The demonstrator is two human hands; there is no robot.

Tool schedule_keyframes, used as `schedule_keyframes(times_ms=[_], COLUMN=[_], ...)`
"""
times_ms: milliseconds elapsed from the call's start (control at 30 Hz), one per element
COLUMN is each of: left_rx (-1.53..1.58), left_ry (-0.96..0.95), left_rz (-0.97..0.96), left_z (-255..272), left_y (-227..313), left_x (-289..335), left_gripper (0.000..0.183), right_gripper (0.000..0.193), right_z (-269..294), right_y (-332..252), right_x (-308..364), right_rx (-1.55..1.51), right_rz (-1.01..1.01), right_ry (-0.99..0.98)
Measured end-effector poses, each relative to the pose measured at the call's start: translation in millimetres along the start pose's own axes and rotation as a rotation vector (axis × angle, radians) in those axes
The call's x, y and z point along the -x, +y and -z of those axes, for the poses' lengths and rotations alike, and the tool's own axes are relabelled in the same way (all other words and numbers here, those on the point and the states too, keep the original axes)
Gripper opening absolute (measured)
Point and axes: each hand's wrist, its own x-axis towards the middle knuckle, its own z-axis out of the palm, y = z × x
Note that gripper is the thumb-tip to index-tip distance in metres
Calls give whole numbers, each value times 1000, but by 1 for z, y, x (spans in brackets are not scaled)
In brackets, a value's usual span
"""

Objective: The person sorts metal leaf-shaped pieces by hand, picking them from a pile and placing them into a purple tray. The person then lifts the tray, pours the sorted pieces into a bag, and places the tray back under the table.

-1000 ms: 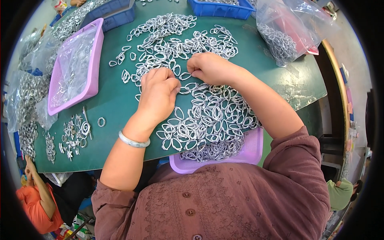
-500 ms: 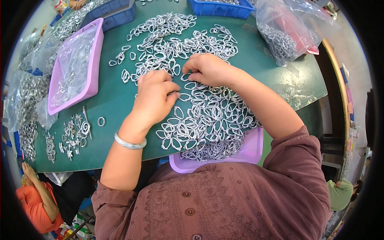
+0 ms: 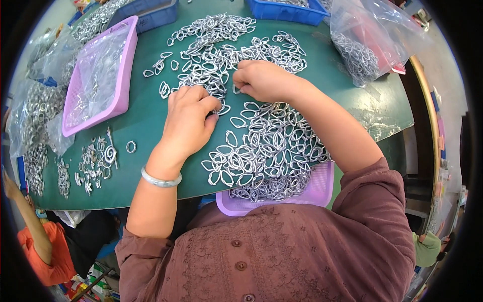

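Observation:
A pile of pointed-oval silver metal rings (image 3: 214, 63) spreads over the far middle of the green table (image 3: 156, 121). A second pile of the same rings (image 3: 274, 143) lies at the near edge. My left hand (image 3: 187, 117), with a pale bangle on its wrist, rests at the near left border of the far pile. Its fingers are curled, and their tips are partly hidden among rings. Just to its right, my right hand (image 3: 262, 81) pinches a pointed-oval ring (image 3: 236, 89) between thumb and fingers, at the far pile's near right side.
Below the near pile, a purple basket (image 3: 322, 189) holds more rings at the table edge. Another purple basket (image 3: 123, 85) with plastic bags stands left. Small metal parts (image 3: 93, 163) lie nearby. Blue bins (image 3: 289, 12) and a bag of rings (image 3: 354, 58) stand far off; a person in orange (image 3: 43, 251) sits left.
My left hand has shifted a little left, away from the right hand. My right hand has moved slightly farther forward. The view has shifted slightly, and the person in orange has stretched an arm forward.

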Motion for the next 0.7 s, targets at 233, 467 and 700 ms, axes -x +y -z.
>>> schedule_keyframes(times_ms=[233, 467, 700], left_rx=[2, 6, 54], left_ry=[6, 28, -29], left_rz=[28, 10, -6], left_z=[-3, -7, -9], left_y=[0, 0, 4], left_x=[2, 1, 1], left_gripper=[23, 19, 14], right_gripper=[13, 19, 18], right_z=[20, 17, 9], right_y=[-7, 2, -2], right_x=[8, 14, 17], right_rx=[-91, -188, -161], right_rz=[-29, -146, -103], right_ry=[-258, -165, -169])
